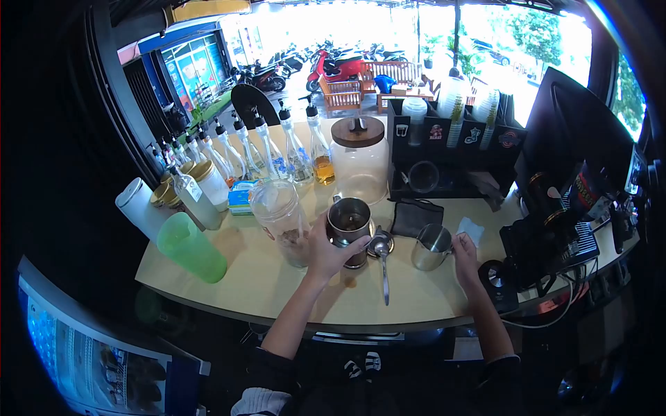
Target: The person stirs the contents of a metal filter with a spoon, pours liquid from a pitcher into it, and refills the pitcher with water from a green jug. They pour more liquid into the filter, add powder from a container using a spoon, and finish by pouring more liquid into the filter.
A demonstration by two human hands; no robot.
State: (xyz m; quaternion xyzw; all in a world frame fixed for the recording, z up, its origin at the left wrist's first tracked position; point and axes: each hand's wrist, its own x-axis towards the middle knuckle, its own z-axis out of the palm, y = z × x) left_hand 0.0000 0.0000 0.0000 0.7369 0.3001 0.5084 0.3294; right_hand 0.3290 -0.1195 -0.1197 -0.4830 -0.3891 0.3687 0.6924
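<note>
My left hand [330, 248] is wrapped round the near side of a metal cup [349, 216] with dark contents, its thumb across the front. Beneath the cup shows a darker brownish vessel; how the two join is hidden. My right hand [465, 254] is closed on the handle of a steel milk pitcher [430, 248], which is at the counter's right side. Between the hands a long-handled spoon [383, 267] rests with its bowl on a small round metal piece. A tall clear plastic jug [279, 222] stands just left of my left hand.
A green tumbler [192, 247] stands on the counter [333, 301] at left. Pump bottles [297, 156] line the back, beside a wooden-lidded glass jar [361, 163]. A dark folded cloth [417, 218] lies before the black cup organizer [454, 156]. Machines and cables [555, 236] crowd the right.
</note>
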